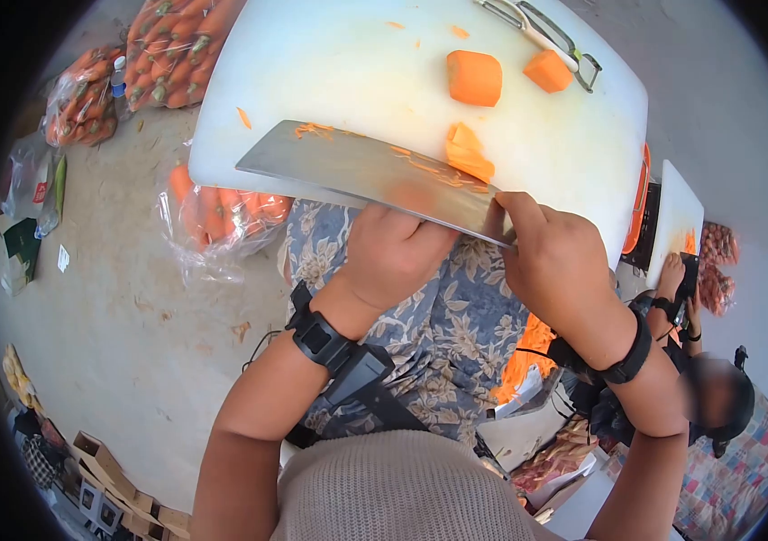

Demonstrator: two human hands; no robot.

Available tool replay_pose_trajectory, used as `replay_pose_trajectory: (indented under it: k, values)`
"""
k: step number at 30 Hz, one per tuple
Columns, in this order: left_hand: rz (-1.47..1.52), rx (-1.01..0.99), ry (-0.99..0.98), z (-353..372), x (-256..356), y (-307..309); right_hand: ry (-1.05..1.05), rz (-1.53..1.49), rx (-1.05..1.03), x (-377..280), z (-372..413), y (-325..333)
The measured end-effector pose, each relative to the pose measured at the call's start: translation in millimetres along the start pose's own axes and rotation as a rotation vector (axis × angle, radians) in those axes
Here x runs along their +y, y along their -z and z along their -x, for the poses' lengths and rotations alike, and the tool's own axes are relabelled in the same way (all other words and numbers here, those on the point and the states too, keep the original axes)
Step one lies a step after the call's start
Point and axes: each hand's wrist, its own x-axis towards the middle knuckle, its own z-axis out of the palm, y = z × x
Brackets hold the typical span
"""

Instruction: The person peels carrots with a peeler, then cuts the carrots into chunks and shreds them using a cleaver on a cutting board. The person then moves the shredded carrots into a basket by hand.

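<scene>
A wide knife [339, 167] lies flat-side up over the near edge of a white cutting board [312, 54], with orange shreds stuck along its blade. My right hand [555, 252] is closed round the knife's right end, thumb and finger pinching it. My left hand [397, 252] has curled fingers at the blade's near edge; its fingertips are partly hidden under the blade. Just beyond the blade sits a cut carrot piece [468, 153]. Farther up are a thick carrot chunk [474, 78] and a smaller chunk [548, 71], beside a peeler [546, 36].
Bags of carrots [177, 54] stand on the floor at the upper left, and another carrot bag [222, 216] lies under the board's left edge. Shredded carrot [525, 361] is below my right hand. At the right, another person [717, 392] works at a second board [677, 216].
</scene>
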Motion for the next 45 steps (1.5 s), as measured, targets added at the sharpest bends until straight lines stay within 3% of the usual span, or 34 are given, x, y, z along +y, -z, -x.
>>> replay_pose_trajectory:
  k: [14,26,32,45]
  values:
    - [-0.07,0.033,-0.021,-5,2,0,-0.049,-0.006,0.045,20,12,-2]
    - [-0.132,0.011,0.0,11,2,2,0.0,0.084,0.03,-1,19,16]
    - [0.06,-0.021,0.104,21,-2,-2,-0.035,0.072,-0.027,5,39,29]
    - [0.077,-0.069,0.097,29,-1,1,-0.039,0.135,-0.062,4,39,23]
